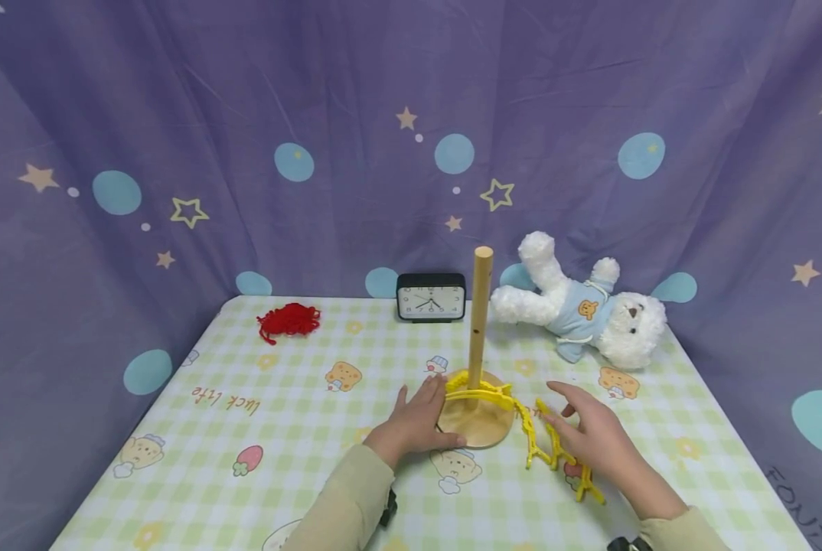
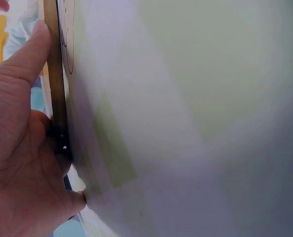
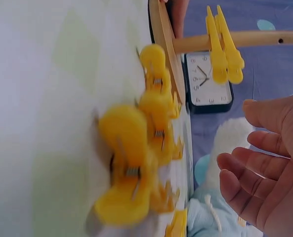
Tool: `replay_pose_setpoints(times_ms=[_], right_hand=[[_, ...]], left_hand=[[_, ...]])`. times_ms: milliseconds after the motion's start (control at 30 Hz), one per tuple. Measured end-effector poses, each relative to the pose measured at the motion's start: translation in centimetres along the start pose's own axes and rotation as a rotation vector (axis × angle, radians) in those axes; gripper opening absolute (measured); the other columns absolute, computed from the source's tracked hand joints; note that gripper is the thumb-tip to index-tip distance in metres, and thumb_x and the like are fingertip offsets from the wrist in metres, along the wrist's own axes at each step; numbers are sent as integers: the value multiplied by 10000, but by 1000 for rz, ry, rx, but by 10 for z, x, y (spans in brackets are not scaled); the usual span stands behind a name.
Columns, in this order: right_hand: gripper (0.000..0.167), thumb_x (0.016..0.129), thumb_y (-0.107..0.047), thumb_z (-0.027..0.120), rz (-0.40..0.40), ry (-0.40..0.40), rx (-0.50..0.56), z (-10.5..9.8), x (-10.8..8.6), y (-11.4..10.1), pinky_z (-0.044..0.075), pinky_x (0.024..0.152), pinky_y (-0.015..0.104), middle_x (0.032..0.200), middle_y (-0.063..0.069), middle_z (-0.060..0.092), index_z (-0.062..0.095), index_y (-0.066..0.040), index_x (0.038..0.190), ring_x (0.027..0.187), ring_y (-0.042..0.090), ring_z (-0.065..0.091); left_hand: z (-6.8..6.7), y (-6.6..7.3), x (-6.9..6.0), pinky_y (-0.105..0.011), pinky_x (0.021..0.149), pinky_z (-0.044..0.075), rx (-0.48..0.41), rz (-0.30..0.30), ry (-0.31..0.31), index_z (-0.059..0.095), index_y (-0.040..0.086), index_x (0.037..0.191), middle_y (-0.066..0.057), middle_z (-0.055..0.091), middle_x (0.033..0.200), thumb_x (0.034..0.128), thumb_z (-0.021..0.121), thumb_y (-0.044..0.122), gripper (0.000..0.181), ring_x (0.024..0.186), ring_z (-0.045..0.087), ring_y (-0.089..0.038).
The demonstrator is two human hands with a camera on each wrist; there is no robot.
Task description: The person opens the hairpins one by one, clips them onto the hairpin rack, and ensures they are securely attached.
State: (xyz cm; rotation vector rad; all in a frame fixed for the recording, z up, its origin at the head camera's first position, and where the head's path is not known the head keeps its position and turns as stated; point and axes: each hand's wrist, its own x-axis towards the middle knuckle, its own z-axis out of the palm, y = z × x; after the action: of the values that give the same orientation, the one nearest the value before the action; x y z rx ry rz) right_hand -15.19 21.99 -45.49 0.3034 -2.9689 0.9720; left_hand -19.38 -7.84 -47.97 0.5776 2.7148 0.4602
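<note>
In the head view, a wooden stand has an upright post point(image 1: 478, 321) on a round base point(image 1: 476, 428). My left hand point(image 1: 418, 421) grips the left rim of that base, thumb at the front; the left wrist view shows the thumb point(image 2: 35, 49) against the wooden edge. Yellow plastic pieces point(image 1: 487, 396) lie over the base by the post, and a string of yellow clips point(image 1: 531, 444) trails right onto the cloth. Over the clips hovers my right hand point(image 1: 590, 432), fingers loosely bent. In the right wrist view it point(image 3: 270, 168) is empty, beside yellow spring clips point(image 3: 124, 168).
Behind the stand is a black-framed clock point(image 1: 431, 297). A white plush bear point(image 1: 583, 306) in blue lies at the back right. Red yarn point(image 1: 290, 320) sits at the back left. A checked cloth point(image 1: 301, 459) covers the table, with a purple curtain point(image 1: 356, 92) behind.
</note>
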Motion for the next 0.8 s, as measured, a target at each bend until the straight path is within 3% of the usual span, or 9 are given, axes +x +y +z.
replay_pose_setpoints(times_ms=[333,533,800], right_hand=[[533,896,-199,718,-13,90,-55,-12,-14,21,449,642,347,1241,141,599,529,-60,1374,898,214,594],[556,846,-169,760,-24,119,-65,-16,-22,34,470,635,351,1209,157,607,545,-42,1343,872,215,607],[622,787,-149,807,-5,91,-87,-19,-30,51,423,599,308,1149,155,618,546,-16,1336,766,147,521]], left_hand=[[2,-2,2,-536,1173,3,7,-5,-1,134,80,1571,-61,71,1637,822,623,673,1073,1495,52,-190],[3,-2,2,-533,1173,-1,8,-11,-8,127,84,1572,-56,62,1638,822,619,678,1076,1496,43,-186],[0,0,1,-538,1172,0,2,-8,-14,118,79,1572,-65,64,1637,825,622,671,1078,1496,46,-193]])
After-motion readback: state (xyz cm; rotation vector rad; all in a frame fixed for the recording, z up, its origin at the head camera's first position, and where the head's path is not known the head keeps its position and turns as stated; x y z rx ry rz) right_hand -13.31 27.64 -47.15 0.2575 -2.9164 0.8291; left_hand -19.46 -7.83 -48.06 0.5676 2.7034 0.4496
